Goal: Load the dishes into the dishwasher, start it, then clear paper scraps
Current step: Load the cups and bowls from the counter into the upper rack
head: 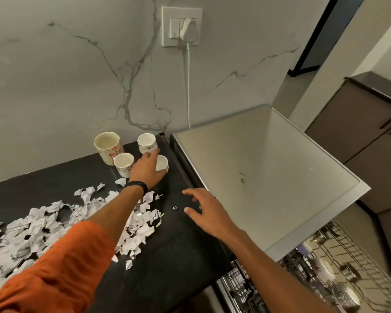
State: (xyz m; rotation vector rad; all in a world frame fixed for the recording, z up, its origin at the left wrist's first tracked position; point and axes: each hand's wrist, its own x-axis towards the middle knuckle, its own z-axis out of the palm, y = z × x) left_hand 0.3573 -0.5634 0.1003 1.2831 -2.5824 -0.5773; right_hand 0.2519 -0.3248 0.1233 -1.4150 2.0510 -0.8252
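One white cup [162,163] gripped by left hand [146,171].

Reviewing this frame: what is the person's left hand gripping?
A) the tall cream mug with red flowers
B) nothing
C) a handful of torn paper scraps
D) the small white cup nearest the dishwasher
D: the left hand curls round the small white ceramic cup at the edge of the black countertop. The tall cream mug with red flowers stands apart, and the right hand is spread open, holding nothing.
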